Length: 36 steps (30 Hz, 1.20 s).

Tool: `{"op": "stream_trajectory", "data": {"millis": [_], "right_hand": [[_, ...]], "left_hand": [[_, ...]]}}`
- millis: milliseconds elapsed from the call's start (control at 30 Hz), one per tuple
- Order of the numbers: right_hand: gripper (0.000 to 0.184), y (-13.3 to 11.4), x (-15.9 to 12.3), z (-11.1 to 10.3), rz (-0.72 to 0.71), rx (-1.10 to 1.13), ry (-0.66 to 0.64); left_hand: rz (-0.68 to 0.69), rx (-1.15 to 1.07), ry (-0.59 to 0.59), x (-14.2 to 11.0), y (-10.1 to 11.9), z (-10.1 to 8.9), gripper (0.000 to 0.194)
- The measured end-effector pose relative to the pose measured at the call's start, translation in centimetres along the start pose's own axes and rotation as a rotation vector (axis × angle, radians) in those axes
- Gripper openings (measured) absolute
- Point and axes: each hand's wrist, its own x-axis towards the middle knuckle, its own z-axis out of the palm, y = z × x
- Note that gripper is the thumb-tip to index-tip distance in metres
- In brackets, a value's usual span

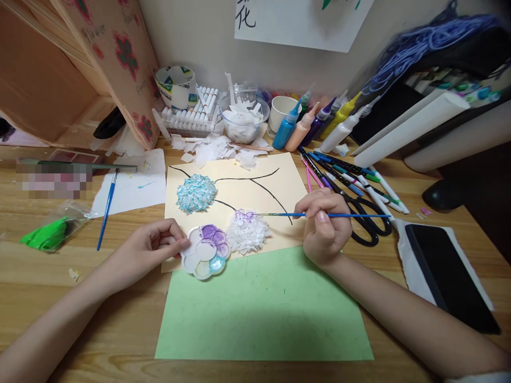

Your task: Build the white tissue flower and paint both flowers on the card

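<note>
My left hand [162, 242] pinches the rim of a white flower-shaped paint palette [205, 250], which has purple and turquoise paint in its wells. In my right hand [325, 223] is a thin blue paintbrush [293, 215], its tip at the upper edge of a white paper-scrap flower [249, 235]. Purple paint marks that edge. Up and left of it, a turquoise-tinted paper flower [196, 193] sits on the same cream sheet [259, 165], along with black drawn branch lines. Beneath the cream sheet's front edge, a green sheet [263, 314] reaches toward me.
Paint bottles [293, 127], a paper cup [281, 113] and a bowl of paper scraps [244, 119] stand along the back. Black scissors [363, 218] lie among pens at right, near a phone [451, 271]. Another blue brush [107, 210] lies at left beside a green bag [48, 234].
</note>
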Motion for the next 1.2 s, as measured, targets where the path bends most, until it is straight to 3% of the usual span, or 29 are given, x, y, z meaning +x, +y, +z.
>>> {"op": "stream_trajectory", "data": {"millis": [100,267,333,533,800,1033,1200], "right_hand": [[0.017,-0.9,-0.3,0.0,0.005,0.000,-0.068],[0.020,-2.6,-0.7,0.1,-0.110,0.014,-0.504],[0.020,-3.0,-0.7,0.2,-0.162,0.012,-0.624],[0.022,-2.9,-0.6,0.6,-0.171,0.014,-0.727],[0.021,-2.9,-0.6,0.2,-0.187,-0.008,-0.687],[0.021,-1.5,-0.3,-0.8,-0.129,-0.112,-0.158],[0.022,-0.5,0.0,-0.5,-0.125,-0.141,-0.040]], "left_hand": [[0.005,0.002,-0.002,0.0,0.0,0.0,0.024],[0.012,-0.016,0.005,0.0,-0.1,0.1,0.024],[0.007,-0.024,0.005,0.0,-0.1,0.2,0.024],[-0.001,-0.051,0.004,-0.1,0.0,0.3,0.026],[0.010,-0.046,-0.004,0.1,-0.1,0.2,0.025],[0.012,-0.032,0.006,0.1,0.1,0.2,0.022],[0.003,-0.025,0.013,0.0,0.2,0.2,0.023]]}}
